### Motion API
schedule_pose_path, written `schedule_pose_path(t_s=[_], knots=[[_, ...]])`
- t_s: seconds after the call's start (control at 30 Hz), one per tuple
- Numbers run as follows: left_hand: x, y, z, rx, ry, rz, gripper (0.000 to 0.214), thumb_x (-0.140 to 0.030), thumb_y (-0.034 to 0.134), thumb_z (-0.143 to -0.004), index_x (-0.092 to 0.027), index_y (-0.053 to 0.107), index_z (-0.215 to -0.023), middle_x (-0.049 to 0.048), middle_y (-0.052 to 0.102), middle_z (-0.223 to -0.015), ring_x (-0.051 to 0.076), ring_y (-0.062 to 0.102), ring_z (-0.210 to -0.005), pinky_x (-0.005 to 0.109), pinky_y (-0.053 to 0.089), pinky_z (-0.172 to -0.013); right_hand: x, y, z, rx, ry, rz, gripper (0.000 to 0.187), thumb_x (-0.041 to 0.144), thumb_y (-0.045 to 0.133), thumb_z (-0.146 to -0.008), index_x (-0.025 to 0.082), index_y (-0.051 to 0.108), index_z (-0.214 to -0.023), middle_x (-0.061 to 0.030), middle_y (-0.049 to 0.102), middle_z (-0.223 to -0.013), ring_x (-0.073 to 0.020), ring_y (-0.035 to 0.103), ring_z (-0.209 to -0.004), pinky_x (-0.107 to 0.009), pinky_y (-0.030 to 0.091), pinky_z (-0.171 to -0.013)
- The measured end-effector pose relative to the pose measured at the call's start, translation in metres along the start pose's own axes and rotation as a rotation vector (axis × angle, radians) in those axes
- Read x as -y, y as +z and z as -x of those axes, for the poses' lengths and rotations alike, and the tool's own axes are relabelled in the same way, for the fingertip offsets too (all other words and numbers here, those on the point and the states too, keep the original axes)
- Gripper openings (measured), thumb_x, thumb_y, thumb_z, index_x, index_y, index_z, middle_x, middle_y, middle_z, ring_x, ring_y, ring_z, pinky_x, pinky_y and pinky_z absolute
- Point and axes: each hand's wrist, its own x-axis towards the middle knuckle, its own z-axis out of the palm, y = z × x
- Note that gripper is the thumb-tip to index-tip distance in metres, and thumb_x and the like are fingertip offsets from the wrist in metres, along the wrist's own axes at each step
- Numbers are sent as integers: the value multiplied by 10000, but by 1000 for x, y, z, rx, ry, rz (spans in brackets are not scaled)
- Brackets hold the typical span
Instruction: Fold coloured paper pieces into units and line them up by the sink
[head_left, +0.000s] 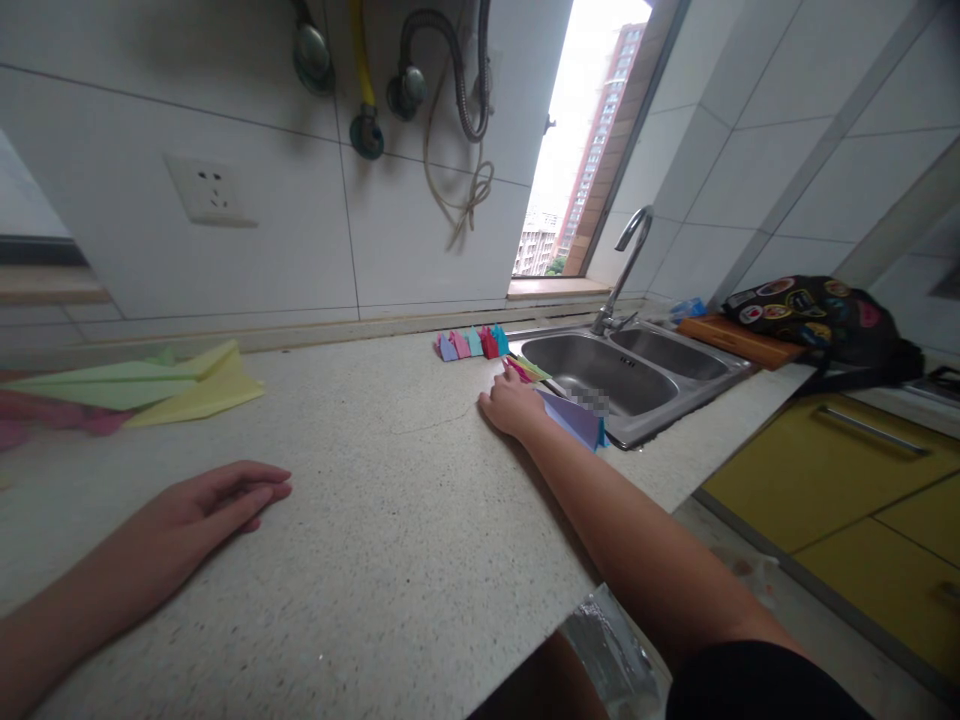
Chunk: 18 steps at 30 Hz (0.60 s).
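My left hand [225,500] rests on the speckled countertop [375,560], fingers stretched out close together, with nothing visible in it. To its upper left lie several paper airplanes, among them a green one [112,382] and a yellow one [206,390]. Beside the sink, the fingers of my right hand [514,400] are curled at a pink and yellow folded paper [531,369]; the fingertips are partly hidden. A purple and blue paper airplane [574,418] shows behind my right wrist. Just past that hand stands a row of small colored origami pieces [471,343].
A steel double sink [652,400] with a faucet [626,265] adjoins the right hand. Farther right are a wooden board [739,342] and a dark patterned bag [817,310]. Pipes and a power outlet [210,190] are on the tiled wall. The counter's front edge runs below my right forearm.
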Motion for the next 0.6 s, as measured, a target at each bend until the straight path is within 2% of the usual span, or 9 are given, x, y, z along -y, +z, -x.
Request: schedule_pose_path(t_s=[0.2, 0.33, 0.47, 0.6], knots=[[-2, 0, 2, -12, 11, 2, 471, -606, 567, -826, -266, 669, -1135, 76, 694, -1222, 282, 605, -1178, 387, 459, -990, 1, -1, 0, 14, 6, -8, 624, 541, 352, -939, 100, 484, -1360, -244, 215, -1583, -374, 522, -1242, -466, 438, -954], [-2, -1, 2, -3, 9, 12, 459, -593, 573, -825, -272, 661, -1142, 73, 693, -1225, 277, 613, -1165, 386, 458, -986, 1, -3, 3, -37, -18, -11, 625, 493, 385, -938, 108, 412, -1430, -223, 217, -1582, -362, 487, -1278, -451, 421, -987], [-2, -1, 1, 8, 5, 8, 480, -614, 555, -834, -274, 645, -1160, 74, 684, -1237, 279, 614, -1154, 396, 446, -989, -2, -7, 7, -74, -15, -6, 559, 447, 407, -946, 141, 431, -1414, -221, 324, -1509, -346, 537, -1205, -431, 451, -944], [-5, 0, 2, -9, -3, -4, 484, -623, 558, -830, -271, 643, -1151, 68, 684, -1233, 272, 607, -1155, 381, 439, -983, -8, -12, 10, -106, 37, 17, 448, 292, 401, -959, 143, 453, -1379, -227, 463, -1355, -318, 579, -1129, -399, 463, -907]])
